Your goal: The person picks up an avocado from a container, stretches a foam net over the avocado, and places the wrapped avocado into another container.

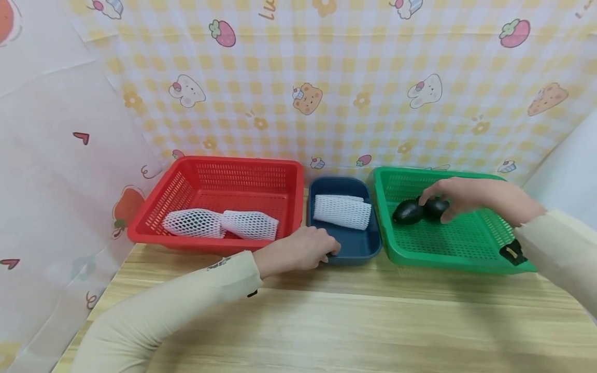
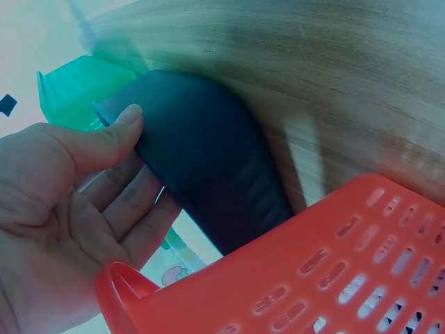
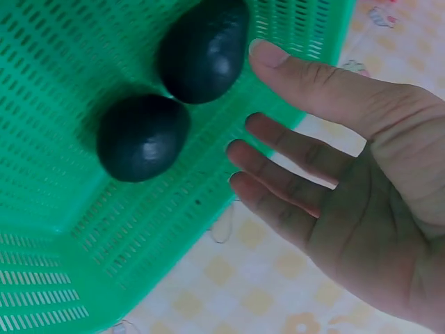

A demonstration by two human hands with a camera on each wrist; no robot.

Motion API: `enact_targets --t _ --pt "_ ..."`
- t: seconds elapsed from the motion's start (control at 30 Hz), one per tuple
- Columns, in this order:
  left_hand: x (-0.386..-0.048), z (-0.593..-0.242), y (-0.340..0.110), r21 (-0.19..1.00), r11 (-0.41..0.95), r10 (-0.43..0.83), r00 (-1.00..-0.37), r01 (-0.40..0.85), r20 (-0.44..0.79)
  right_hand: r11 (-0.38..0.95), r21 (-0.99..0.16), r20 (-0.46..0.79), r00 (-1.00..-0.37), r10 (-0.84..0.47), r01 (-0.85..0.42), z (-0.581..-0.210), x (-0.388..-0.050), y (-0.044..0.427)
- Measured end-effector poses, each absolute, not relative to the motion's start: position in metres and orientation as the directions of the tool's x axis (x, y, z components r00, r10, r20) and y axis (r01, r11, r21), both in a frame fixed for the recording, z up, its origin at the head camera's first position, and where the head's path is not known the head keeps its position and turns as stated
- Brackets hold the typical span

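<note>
My left hand (image 1: 305,248) grips the near left rim of a small dark blue bin (image 1: 352,244); in the left wrist view the thumb presses its outer wall (image 2: 201,153) and the fingers go over the rim. White foam net sleeves (image 1: 342,211) lie inside this bin. Over the green basket (image 1: 438,261), my right hand (image 1: 466,196) hovers with fingers spread. Two dark avocados lie in that basket, one on the left (image 1: 407,212), the other (image 1: 435,209) partly behind the fingers. The right wrist view shows a gap between the hand (image 3: 368,188) and both avocados (image 3: 142,138).
On the left stands a red basket (image 1: 215,241) holding two bulging white foam nets (image 1: 249,225), their contents mostly hidden. All three containers stand side by side on a wooden table (image 1: 326,326). A checked cloth (image 1: 261,67) hangs behind them.
</note>
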State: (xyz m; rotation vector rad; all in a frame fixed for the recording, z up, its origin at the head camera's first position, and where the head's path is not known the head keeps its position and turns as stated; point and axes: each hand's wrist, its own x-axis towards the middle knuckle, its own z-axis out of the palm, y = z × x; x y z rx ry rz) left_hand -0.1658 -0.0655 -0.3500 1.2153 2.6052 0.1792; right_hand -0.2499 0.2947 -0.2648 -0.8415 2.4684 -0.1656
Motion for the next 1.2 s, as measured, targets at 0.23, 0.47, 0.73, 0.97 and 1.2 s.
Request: enact_targets --t 0.23,0.47,0.73,0.97,1.2 --pt "-0.166 -0.35 -0.066 0.221 0.641 0.767 -0.615 0.735 -0.181 0.755 -0.247 -0.399 -0.646 -0.65 -0.607 -0.278 -0.258 0.295" --pt "-0.166 -0.351 -0.066 0.21 0.641 0.767 -0.615 0.738 -0.181 0.747 -0.229 -0.386 -0.646 -0.658 -0.624 -0.285 -0.265 0.292" --pt "-0.167 -0.35 -0.066 0.212 0.646 0.763 -0.619 0.733 -0.185 0.731 -0.2 -0.344 -0.651 -0.676 -0.653 -0.3 -0.273 0.288" --pt "-0.166 -0.351 -0.065 0.209 0.647 0.763 -0.618 0.734 -0.19 0.707 -0.191 -0.286 -0.651 -0.703 -0.681 -0.312 -0.282 0.281" --pt "-0.166 -0.35 -0.065 0.202 0.649 0.761 -0.621 0.733 -0.189 0.738 -0.185 -0.352 -0.657 -0.667 -0.649 -0.317 -0.29 0.271"
